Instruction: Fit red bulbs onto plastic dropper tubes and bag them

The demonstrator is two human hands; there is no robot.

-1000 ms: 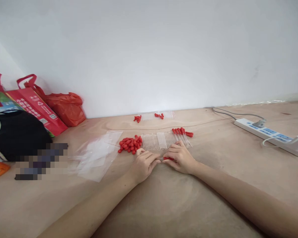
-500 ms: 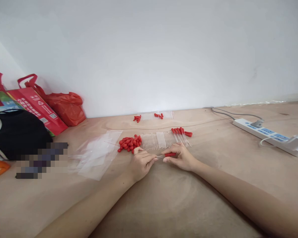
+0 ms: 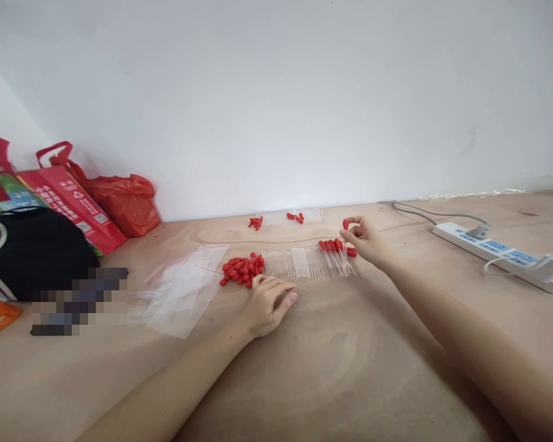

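Note:
My right hand (image 3: 362, 238) is raised over the right end of a row of thin clear glass tubes (image 3: 286, 263). Between its thumb and fingers is the red rubber bulb of a dropper (image 3: 346, 224); the dropper's glass part barely shows. Below it, several droppers with red bulbs (image 3: 332, 245) lie side by side. My left hand (image 3: 270, 304) rests on the table with thumb and fingers apart and nothing held. It is just in front of a heap of loose red rubber bulbs (image 3: 242, 270), close to the tubes.
Clear zip bags (image 3: 179, 288) lie left of the heap. Farther back, more red bulbs (image 3: 255, 222) lie by a clear bag (image 3: 274, 217). Red bags (image 3: 124, 202) and a black bag (image 3: 37, 252) stand at left. A white power strip (image 3: 498, 248) with cords lies right.
My right hand has moved up and to the right, carrying the dropper away from my left hand. My left hand has let go of the glass tube and its fingers have parted.

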